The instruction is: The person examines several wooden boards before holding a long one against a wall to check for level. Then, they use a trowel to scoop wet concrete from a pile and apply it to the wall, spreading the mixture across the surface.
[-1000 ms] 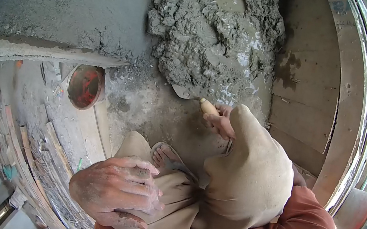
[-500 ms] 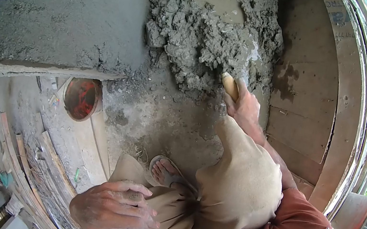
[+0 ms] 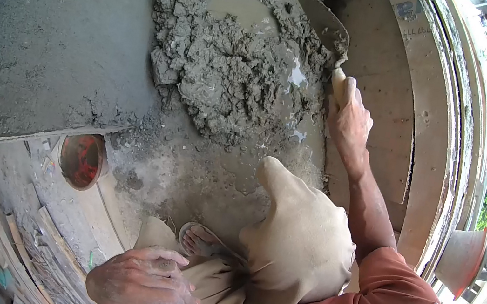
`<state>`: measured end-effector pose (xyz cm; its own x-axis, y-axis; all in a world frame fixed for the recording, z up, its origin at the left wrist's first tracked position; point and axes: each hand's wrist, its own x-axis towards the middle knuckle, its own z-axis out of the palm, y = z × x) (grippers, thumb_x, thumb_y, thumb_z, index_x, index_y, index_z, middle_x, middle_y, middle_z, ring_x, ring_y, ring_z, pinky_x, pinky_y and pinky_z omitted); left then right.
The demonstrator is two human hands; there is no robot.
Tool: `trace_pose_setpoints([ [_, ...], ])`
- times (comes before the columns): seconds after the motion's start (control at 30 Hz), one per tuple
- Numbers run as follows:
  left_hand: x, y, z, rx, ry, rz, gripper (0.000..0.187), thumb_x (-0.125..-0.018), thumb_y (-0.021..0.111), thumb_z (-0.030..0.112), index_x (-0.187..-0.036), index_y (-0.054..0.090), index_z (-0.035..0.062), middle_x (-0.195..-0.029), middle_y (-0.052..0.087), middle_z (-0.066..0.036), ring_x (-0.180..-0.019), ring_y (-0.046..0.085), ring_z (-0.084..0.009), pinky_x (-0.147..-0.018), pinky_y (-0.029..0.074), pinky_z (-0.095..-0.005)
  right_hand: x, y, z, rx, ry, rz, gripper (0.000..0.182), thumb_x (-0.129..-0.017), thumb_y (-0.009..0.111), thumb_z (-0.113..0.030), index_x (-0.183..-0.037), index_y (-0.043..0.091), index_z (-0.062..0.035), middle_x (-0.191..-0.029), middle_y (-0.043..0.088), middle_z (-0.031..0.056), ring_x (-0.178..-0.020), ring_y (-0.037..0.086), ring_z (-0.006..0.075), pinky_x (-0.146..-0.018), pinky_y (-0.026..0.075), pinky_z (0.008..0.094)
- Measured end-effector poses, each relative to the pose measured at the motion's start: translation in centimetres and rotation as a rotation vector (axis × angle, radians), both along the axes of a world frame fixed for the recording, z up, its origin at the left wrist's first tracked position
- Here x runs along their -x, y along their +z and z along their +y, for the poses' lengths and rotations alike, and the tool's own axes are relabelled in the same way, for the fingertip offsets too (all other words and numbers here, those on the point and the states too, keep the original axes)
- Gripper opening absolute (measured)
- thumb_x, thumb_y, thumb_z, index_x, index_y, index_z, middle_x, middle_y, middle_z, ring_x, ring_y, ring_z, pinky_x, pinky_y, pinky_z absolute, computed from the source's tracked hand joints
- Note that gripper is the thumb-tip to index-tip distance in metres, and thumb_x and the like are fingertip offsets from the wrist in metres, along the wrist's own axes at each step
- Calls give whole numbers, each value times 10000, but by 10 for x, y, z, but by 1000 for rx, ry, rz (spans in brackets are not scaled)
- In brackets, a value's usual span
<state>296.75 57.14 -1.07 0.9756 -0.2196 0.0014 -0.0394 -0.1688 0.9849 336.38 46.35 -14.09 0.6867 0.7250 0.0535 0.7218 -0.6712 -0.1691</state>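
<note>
A crouching person works a trowel [image 3: 320, 18] into a wet mortar heap [image 3: 236, 60].

The right hand [image 3: 348, 121], arm stretched far, has its fingers wrapped tight round the trowel's wooden handle; the blade lies on the heap's far right edge. The left hand [image 3: 140, 286] rests near, fingers loosely curled over the left knee, grasping nothing.

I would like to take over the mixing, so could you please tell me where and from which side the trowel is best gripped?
Grip the trowel by its pale wooden handle, coming from the near end, as the right hand does. The handle points back toward the person, while the blade, smeared with wet mortar, lies at the far edge of the heap.
</note>
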Motion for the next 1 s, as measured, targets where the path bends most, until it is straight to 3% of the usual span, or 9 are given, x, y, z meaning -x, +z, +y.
trace_pose_setpoints([
  [0.17,1,2,-1,-26,-38,-4,239,-869,707,337,-949,692,113,-1076,726,-12,-1025,686,-196,-1007,438,-441,-73,-68,24,141,-96,-14,336,-889,563,-198,-1140,398,-48,-941,653,279,-870,640,470,-738,501,555],
  [0.23,1,3,-4,-13,-42,-4,241,-869,706,338,-951,692,112,-1076,726,-12,-1026,686,-198,-1007,438,-441,-65,-102,45,31,-32,127,362,-871,558,-200,-1130,382,-20,-857,653,305,-837,635,497,-742,493,573],
  [0.33,-2,1,-2,-26,-45,-24,241,-873,700,336,-955,689,110,-1078,725,-12,-1025,687,-202,-1008,436,-442,-25,-92,47,27,71,239,378,-868,581,-185,-1138,385,-7,-841,647,305,-826,632,498,-736,496,572],
  [0.47,-16,-5,1,-44,-93,-27,235,-884,688,325,-965,685,105,-1071,725,-14,-1017,687,-210,-1011,432,-450,11,-51,-8,227,154,254,419,-873,599,-189,-1200,388,-31,-896,649,272,-844,641,461,-732,505,553],
  [0.6,-6,-5,-2,-18,-63,-25,237,-898,674,324,-975,685,101,-1067,725,-17,-1011,685,-214,-1011,431,-455,7,-24,-36,164,57,57,351,-874,533,-92,-1180,385,-5,-980,620,256,-812,664,445,-688,526,549],
  [0.77,2,5,-9,-68,-10,-11,237,-907,667,344,-962,686,114,-1054,729,-8,-1006,687,-204,-1002,441,-446,-53,-74,7,116,-124,-31,366,-894,500,-100,-1224,375,-3,-996,625,294,-872,659,464,-742,529,552],
  [0.83,8,6,-12,-65,13,-22,239,-908,665,347,-955,686,115,-1049,731,-7,-1003,687,-202,-1002,442,-443,-64,-94,19,87,-85,208,409,-897,548,-157,-1231,369,-4,-990,640,317,-904,645,486,-771,520,549],
  [1.0,4,11,-13,-36,30,2,237,-911,662,342,-936,686,108,-1042,732,-12,-987,691,-205,-1003,440,-444,-29,-99,-3,12,28,330,504,-867,658,-240,-1207,366,-10,-938,653,307,-895,625,506,-781,500,555],
])
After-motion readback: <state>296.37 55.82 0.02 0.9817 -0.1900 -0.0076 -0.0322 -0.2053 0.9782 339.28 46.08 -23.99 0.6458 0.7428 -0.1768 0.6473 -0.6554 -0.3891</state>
